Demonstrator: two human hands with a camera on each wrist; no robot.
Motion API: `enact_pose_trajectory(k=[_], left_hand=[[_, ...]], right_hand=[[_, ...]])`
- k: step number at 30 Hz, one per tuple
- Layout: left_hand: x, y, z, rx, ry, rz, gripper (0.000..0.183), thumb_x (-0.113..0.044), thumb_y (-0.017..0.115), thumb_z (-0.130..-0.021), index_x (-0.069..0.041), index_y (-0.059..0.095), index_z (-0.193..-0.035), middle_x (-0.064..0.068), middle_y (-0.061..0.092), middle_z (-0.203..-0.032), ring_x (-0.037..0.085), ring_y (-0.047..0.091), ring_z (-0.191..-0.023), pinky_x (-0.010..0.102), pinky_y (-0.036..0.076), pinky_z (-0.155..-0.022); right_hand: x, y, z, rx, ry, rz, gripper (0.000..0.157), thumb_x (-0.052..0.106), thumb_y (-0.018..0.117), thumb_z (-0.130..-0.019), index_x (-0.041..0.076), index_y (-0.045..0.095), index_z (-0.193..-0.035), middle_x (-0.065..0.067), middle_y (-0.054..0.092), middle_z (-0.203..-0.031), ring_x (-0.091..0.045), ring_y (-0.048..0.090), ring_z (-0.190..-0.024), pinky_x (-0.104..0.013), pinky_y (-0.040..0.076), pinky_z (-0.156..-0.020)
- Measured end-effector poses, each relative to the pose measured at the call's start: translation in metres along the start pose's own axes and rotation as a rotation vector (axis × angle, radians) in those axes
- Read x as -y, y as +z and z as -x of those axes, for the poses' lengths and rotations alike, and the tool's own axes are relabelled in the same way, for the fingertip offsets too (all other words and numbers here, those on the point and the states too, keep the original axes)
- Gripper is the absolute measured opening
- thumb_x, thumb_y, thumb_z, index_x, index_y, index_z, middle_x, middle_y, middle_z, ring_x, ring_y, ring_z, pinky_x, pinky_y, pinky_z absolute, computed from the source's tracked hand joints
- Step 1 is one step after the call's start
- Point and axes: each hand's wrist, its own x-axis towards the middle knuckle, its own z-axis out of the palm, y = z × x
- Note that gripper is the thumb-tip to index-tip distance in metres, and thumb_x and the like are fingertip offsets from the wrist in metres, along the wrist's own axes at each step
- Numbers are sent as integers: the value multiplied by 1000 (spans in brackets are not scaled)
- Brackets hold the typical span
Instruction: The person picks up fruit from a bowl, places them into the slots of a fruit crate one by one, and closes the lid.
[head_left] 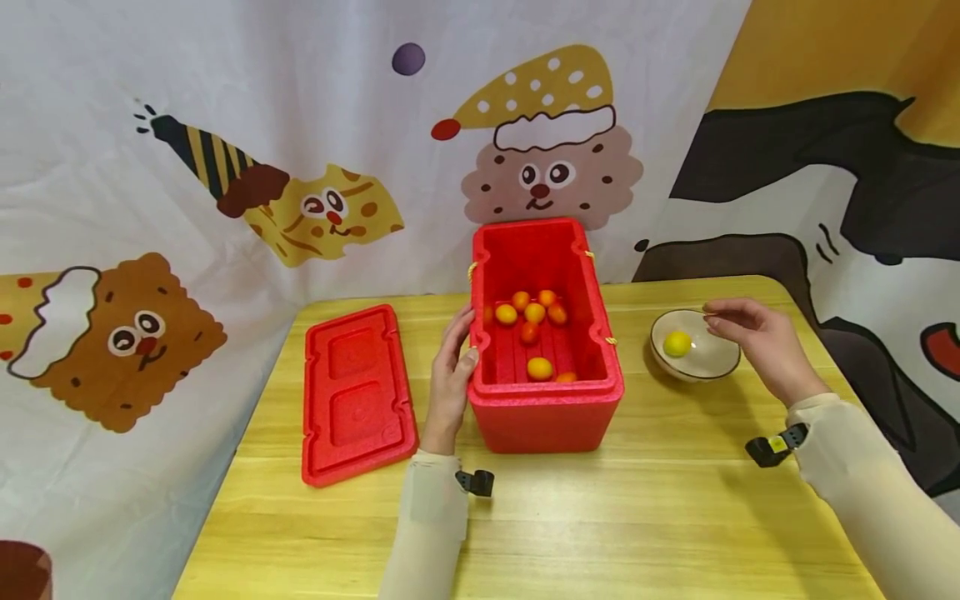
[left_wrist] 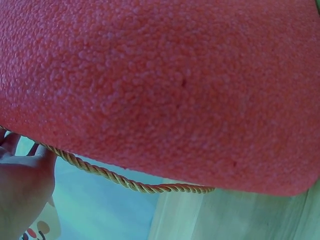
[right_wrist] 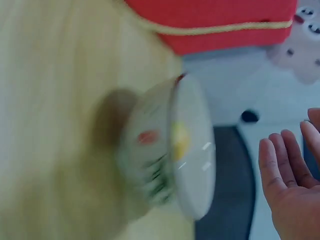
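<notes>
A red foam box [head_left: 551,421] stands lidless on the table, with several small yellow and orange oval pieces [head_left: 535,313], fruit-like in look, on its floor. My left hand [head_left: 448,383] rests against the box's left side, fingers and thumb touching near the rim. At the right, a white patterned bowl [head_left: 708,367] holds one small yellow piece [head_left: 677,343], also visible in the right wrist view. Over the bowl's right rim hovers my right hand [head_left: 765,337]. In the right wrist view its fingers [right_wrist: 270,162] are extended and hold nothing.
Left of the box lies its red lid [head_left: 360,400] on the wooden table [head_left: 570,525]. A twisted gold cord [left_wrist: 125,181] runs along the box's side. Behind the table hangs a cloth [head_left: 360,125] printed with cartoon figures.
</notes>
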Motion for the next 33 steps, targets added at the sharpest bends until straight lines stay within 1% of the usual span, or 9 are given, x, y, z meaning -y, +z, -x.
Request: enact_pose_trajectory(k=[4, 8, 11, 15, 19, 22, 25, 29, 33], left_hand=[[-1, 1, 0, -2, -5, -3, 55, -7, 44, -92, 13, 38, -143, 25, 29, -153, 30, 34, -137, 39, 43, -102], [-1, 1, 0, -2, -1, 1, 57, -8, 45, -91, 14, 36, -144, 27, 29, -152, 33, 32, -138, 39, 42, -103], [-1, 2, -1, -4, 2, -1, 59, -7, 45, -91, 14, 35, -144, 27, 29, -152, 35, 32, -138, 38, 41, -104], [0, 2, -1, -5, -6, -6, 59, -8, 44, -90, 13, 34, -145, 26, 30, -152, 34, 32, -138, 42, 40, -105], [20, -4, -2, -12, 3, -11, 60, -15, 48, -92, 3, 38, -148, 15, 34, -153, 28, 34, -138, 42, 40, -105], [30, -7, -2, -12, 13, -10, 59, -16, 48, -93, 1, 39, -148, 12, 35, -153, 26, 34, -138, 40, 41, -105], [17, -4, -1, -11, 2, -7, 59, -10, 46, -92, 7, 36, -147, 21, 32, -153, 31, 33, -139, 42, 39, -106], [1, 0, 0, -8, -7, -17, 58, -5, 44, -91, 13, 34, -145, 28, 30, -152, 36, 32, -138, 41, 39, -106], [-2, 1, -1, -2, -9, -26, 58, -4, 43, -91, 13, 34, -145, 28, 29, -152, 36, 32, -138, 42, 39, -105]], right_hand=[[-26, -7, 7, 11, 72, 67, 54, 32, 58, -99, -3, 48, -138, -6, 57, -127, 4, 54, -102, -8, 43, -81], [-41, -8, 9, 17, 86, 47, 54, 30, 58, -99, -5, 46, -139, -4, 60, -125, 5, 53, -102, -8, 42, -81], [-45, -5, 9, 10, 72, 19, 52, 26, 59, -99, -7, 46, -138, 1, 62, -119, 6, 55, -100, -8, 43, -80], [-45, -1, 6, 4, 53, 17, 52, 25, 60, -99, -8, 47, -136, 0, 63, -118, 6, 55, -99, -8, 43, -79], [-44, 5, -2, 6, 40, 52, 52, 24, 59, -99, -9, 47, -137, -4, 63, -117, 5, 54, -98, -8, 43, -79], [-44, 10, -10, 21, 42, 84, 52, 23, 59, -99, -9, 46, -138, -12, 60, -122, 3, 53, -98, -8, 43, -79], [-45, 14, -18, 61, 52, 128, 52, 23, 59, -99, -8, 45, -139, -22, 54, -130, -10, 54, -105, -10, 42, -80], [-48, 19, -31, 157, 70, 207, 55, 25, 60, -98, -8, 44, -140, -30, 46, -136, -38, 48, -120, -32, 43, -93], [-50, 23, -38, 252, 69, 290, 53, 21, 61, -98, -9, 44, -139, -33, 43, -138, -49, 41, -125, -59, 36, -99]])
